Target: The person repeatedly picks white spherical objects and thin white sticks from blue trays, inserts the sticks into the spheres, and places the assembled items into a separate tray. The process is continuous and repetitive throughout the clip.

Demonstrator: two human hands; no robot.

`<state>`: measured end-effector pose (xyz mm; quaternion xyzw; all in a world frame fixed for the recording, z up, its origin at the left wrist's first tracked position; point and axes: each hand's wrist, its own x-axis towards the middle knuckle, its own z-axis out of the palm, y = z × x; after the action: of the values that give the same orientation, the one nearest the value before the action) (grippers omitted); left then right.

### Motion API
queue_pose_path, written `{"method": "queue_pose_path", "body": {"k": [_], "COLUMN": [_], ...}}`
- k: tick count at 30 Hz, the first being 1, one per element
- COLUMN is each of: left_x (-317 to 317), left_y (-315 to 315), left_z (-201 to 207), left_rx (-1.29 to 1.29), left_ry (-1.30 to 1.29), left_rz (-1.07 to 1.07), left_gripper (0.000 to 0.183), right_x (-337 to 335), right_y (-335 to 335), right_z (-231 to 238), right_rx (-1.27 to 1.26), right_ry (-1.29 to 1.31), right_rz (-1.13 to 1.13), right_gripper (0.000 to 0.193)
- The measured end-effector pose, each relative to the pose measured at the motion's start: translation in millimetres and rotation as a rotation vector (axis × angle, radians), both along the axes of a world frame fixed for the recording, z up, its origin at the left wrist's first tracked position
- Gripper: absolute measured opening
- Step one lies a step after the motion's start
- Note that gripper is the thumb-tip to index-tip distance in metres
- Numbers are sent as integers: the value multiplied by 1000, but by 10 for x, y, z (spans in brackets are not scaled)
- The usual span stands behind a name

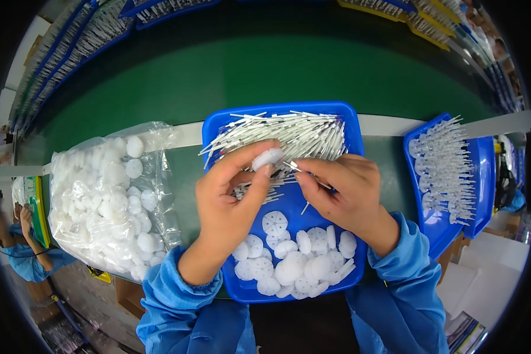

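Observation:
Between the thumb and fingers of my left hand [233, 189] is a white round plastic disc [268, 159], tilted partly edge-on. My right hand [343, 192] pinches a thin white stick [293, 166], its tip close to the disc's right side; whether they touch I cannot tell. Both hands are over a blue tray [208, 127]. Many thin white sticks [289, 133] lie heaped in the tray's far part. Loose white discs [295, 265], some showing small holes, fill its near part.
A clear plastic bag [109, 200] of white discs lies to the left. On the right, a blue tray [416, 171] holds rows of discs with sticks standing in them. More filled trays [94, 44] line the green table's [265, 71] far side. Another person's arm [35, 242] shows far left.

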<state>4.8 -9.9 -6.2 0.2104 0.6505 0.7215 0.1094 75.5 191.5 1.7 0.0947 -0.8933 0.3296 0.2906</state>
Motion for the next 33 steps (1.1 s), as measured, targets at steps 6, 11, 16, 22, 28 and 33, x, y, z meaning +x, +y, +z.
{"method": "queue_pose_path", "body": {"k": [6, 11, 16, 22, 28, 33], "left_x": [-12, -18, -15, 67, 84, 77], "left_y": [14, 11, 18, 7, 9, 92], "left_z": [-5, 1, 80, 102, 59, 77], "left_rx": [-227, -293, -427, -505, -527, -99], "left_ry": [180, 328, 555, 603, 609, -14], "left_rz": [18, 57, 57, 71, 58, 17], "left_gripper": [38, 42, 45, 47, 47, 44], "right_x": [6, 13, -21, -44, -83, -40], "right_y": [-56, -33, -44, -24, -31, -59], "right_z": [-1, -50, -69, -71, -113, -75], "right_rx": [-141, -226, -225, 36, 132, -52], "right_ry": [-115, -227, -157, -10, 47, -39], "right_rz": [-41, -30, -56, -52, -39, -97], "right_gripper": [13, 14, 13, 13, 13, 16]}}
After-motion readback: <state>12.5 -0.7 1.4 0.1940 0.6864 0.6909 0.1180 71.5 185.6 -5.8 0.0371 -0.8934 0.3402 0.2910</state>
